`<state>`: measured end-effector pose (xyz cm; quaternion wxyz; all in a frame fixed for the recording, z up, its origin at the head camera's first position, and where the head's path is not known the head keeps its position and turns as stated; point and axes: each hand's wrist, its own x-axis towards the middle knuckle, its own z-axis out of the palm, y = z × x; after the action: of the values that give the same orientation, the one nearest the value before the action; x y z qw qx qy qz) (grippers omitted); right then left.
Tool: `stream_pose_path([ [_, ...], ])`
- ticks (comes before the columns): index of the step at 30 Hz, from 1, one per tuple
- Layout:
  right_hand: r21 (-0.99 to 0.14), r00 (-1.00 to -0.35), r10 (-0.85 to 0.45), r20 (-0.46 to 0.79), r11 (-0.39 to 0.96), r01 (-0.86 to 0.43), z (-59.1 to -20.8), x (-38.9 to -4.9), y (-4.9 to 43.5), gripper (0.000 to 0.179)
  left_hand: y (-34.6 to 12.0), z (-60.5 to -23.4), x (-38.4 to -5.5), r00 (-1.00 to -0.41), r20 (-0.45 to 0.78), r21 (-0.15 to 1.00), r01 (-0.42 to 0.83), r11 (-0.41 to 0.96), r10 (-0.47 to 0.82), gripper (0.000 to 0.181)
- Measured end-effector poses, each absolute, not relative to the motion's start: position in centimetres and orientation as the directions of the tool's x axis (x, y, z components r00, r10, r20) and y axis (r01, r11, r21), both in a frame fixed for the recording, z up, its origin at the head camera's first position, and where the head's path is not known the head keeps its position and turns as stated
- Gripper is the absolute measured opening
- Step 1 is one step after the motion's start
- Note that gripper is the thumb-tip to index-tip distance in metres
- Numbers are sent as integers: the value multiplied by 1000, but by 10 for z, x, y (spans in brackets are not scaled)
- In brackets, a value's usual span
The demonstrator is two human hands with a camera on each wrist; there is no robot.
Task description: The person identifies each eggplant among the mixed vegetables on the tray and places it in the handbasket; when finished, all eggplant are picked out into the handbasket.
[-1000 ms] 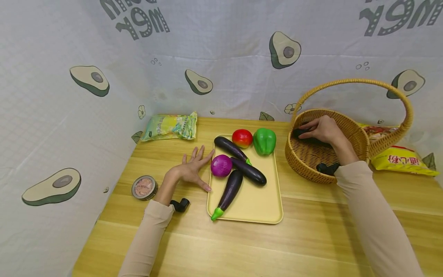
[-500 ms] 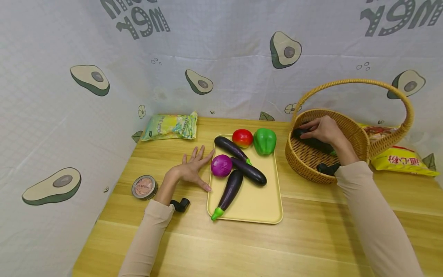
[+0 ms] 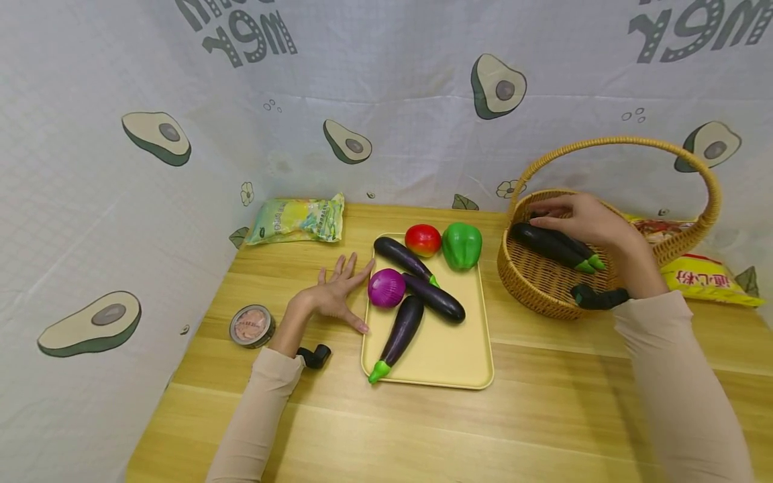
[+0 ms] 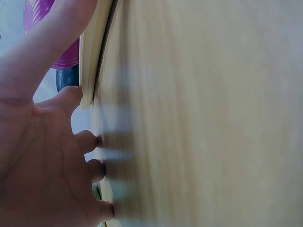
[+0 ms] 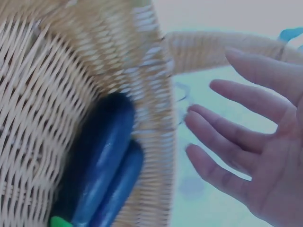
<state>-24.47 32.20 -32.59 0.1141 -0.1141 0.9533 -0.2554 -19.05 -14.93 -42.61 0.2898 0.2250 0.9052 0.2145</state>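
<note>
My left hand [image 3: 329, 297] is spread beside the yellow tray [image 3: 465, 362], with thumb and index finger at its left rim. On the tray lie a purple onion [image 3: 386, 288], several eggplants [image 3: 406, 332], a red fruit or vegetable [image 3: 423, 240] and a green bell pepper [image 3: 461, 246]. Over the wicker basket [image 3: 537, 295] is my right hand [image 3: 588, 218], fingers extended. The right wrist view has that hand [image 5: 255, 137] apart from two eggplants [image 5: 102, 156], which lie side by side against the basket wall, holding nothing.
A round tin [image 3: 251, 327] stands left of my left forearm. At the back left lies a yellow-green packet [image 3: 297, 220]. A yellow packet [image 3: 703, 280] sits right of the basket, whose tall handle [image 3: 628, 141] arches above it. Patterned cloth [image 3: 410, 154] hangs behind the table.
My right hand has let go of the eggplant inside the basket and moved up and to the right, uncovering the eggplants there. The left hand has stayed put.
</note>
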Motion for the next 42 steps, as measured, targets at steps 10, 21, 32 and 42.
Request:
stream_pose_path([
  [10,-537,-891,-446,-81,773,-338,-306,-190,286,48,-149,-426,-191,-734,-432,497,291,817,524,137],
  [21,-666,-851,-525,7,633,-395,-346,-151,227,60,-149,-426,-191,-731,-430,502,294,813,530,136],
  [32,-764,-850,-526,-21,558,-326,-401,-144,182,58,-149,-426,-191,-729,-429,505,296,811,533,136],
  [42,-682,-872,-487,42,624,-381,-412,-143,171,50,-149,-426,-191,-731,-432,502,292,814,529,137],
])
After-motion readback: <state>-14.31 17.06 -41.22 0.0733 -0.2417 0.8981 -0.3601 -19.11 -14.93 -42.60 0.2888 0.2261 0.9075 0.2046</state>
